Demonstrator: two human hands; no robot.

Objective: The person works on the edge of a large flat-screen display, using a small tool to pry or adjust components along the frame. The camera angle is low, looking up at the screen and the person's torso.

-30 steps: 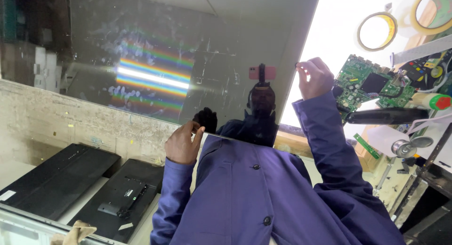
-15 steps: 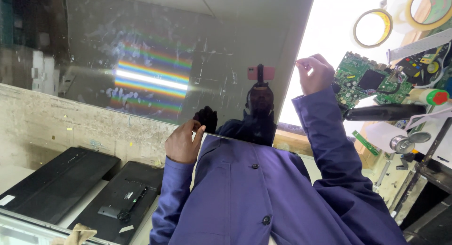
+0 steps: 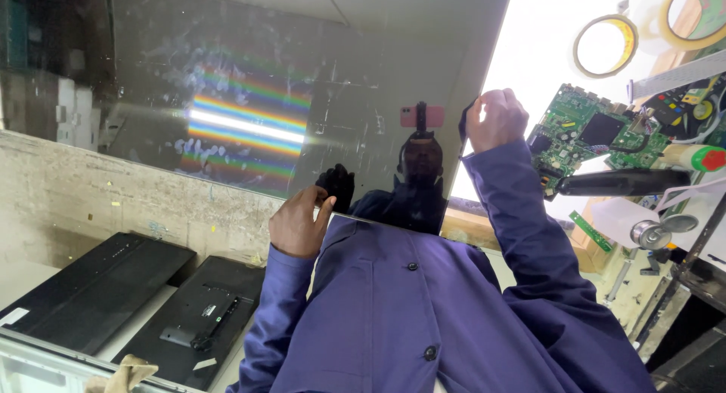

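Note:
A large dark glossy screen panel [image 3: 249, 98] stands tilted in front of me, mirroring a rainbow streak of light and my own figure. My left hand [image 3: 297, 225] grips the panel's near edge, thumb on the glass. My right hand [image 3: 495, 119] is closed on the panel's right edge, higher up. Both my sleeves and my buttoned jacket [image 3: 408, 317] are purple.
A green circuit board [image 3: 597, 136] lies on the bright bench to the right, with two tape rolls [image 3: 605, 45] behind it, a black bar-shaped tool [image 3: 620, 183] and a red-capped marker [image 3: 699, 157]. Two black screen back covers [image 3: 98, 287] lie low on the left beside a worn wall.
My right hand has closed more tightly on the panel's right edge. My left hand keeps its hold, and the view has shifted only slightly.

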